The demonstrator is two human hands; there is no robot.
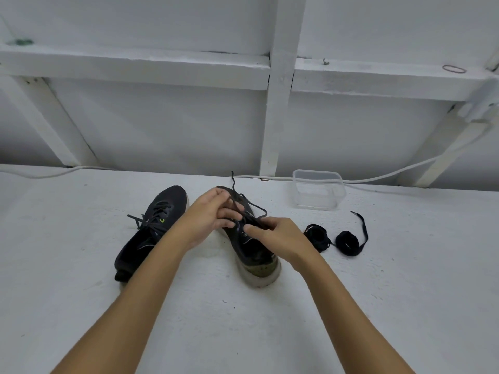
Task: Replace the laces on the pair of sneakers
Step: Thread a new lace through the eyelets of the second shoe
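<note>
open table [243, 333] foreground, container [318, 190] behind sneakers [151, 230]

Sneakers [189, 233] left — laces [334, 238] right.

Body in view, head camera: two forearms and two hands only. Both forearms bare from the bottom edge of the frame up to the wrists; no sleeve, cuff or fabric edge shows anywhere along them. Left hand [209, 215] bare: no glove, ring, bandage or tape on the surfaces that show. Right hand [280, 238] likewise bare. Wrists carry no watch, strap or bracelet on the sides facing the camera; undersides hidden. Fingernails short where they can be seen on the left hand, toward 3 o'clock of that hand; nail detail on the right hand too small to tell. No markings noted on either arm.
</note>
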